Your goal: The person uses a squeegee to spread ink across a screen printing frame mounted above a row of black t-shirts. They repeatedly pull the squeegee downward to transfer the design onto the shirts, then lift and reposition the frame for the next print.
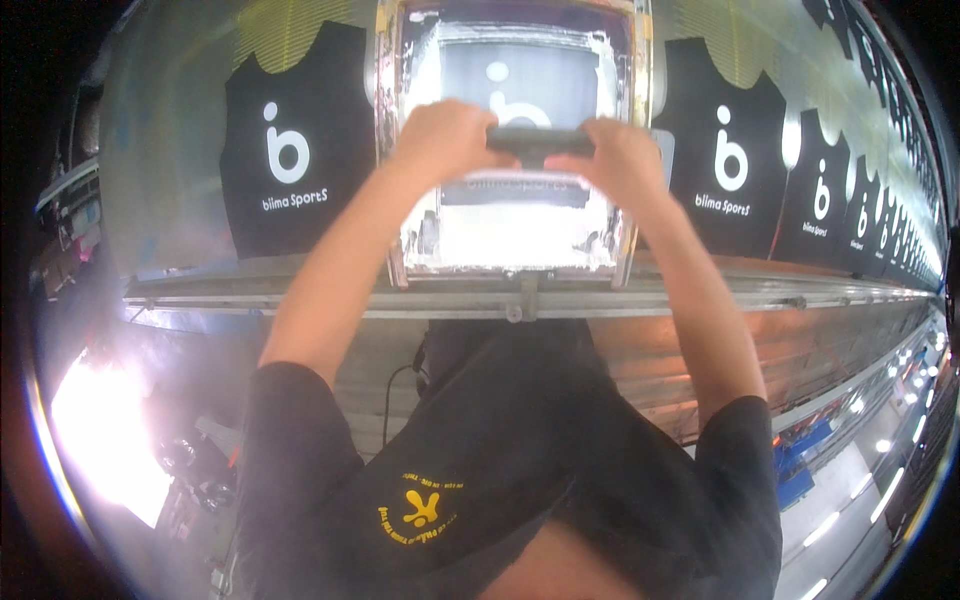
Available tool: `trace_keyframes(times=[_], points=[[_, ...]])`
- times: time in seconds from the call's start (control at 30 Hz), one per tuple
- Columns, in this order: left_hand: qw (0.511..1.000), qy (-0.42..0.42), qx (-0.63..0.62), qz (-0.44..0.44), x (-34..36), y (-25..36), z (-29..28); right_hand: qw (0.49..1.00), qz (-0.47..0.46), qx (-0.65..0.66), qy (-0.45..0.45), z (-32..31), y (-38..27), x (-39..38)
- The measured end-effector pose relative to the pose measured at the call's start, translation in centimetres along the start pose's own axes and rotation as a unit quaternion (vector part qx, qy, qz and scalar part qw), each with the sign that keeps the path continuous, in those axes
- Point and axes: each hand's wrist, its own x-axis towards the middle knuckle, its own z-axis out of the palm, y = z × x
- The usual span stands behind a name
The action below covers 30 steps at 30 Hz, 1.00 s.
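Observation:
Both my arms reach forward to a dark-handled squeegee [540,143] held crosswise over a screen-printing frame [386,100]. My left hand [445,140] is closed round the squeegee's left end, and my right hand [622,160] grips its right end. White ink [510,235] coats the mesh around a see-through middle, thickest along the near side. Through that middle a dark surface with a white rounded emblem shows, partly hidden by the squeegee and hands. The squeegee's lower edge is hard to make out.
A black cut garment piece [335,130] with a white print lies left of the frame. Another printed black piece [690,120] lies to its right, with several more beyond. A metal rail [700,302] runs along the table's near edge. Bright glare [105,430] fills the lower left.

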Motion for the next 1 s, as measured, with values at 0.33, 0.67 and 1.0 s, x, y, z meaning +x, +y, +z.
trace_keyframes(times=[0.33,0.67,1.0], points=[[0.985,0.170,0.001,0.028,10.0,-2.9,-7.3,0.993,0.022,-0.036,0.113,-3.5,2.4,12.8],[0.998,0.063,-0.023,0.006,-8.8,4.4,7.6,0.990,-0.063,0.029,0.122,5.1,-1.1,-11.3],[0.993,-0.088,-0.072,0.008,-5.1,4.5,5.8,0.993,0.054,0.038,-0.099,3.1,0.5,-9.1]])
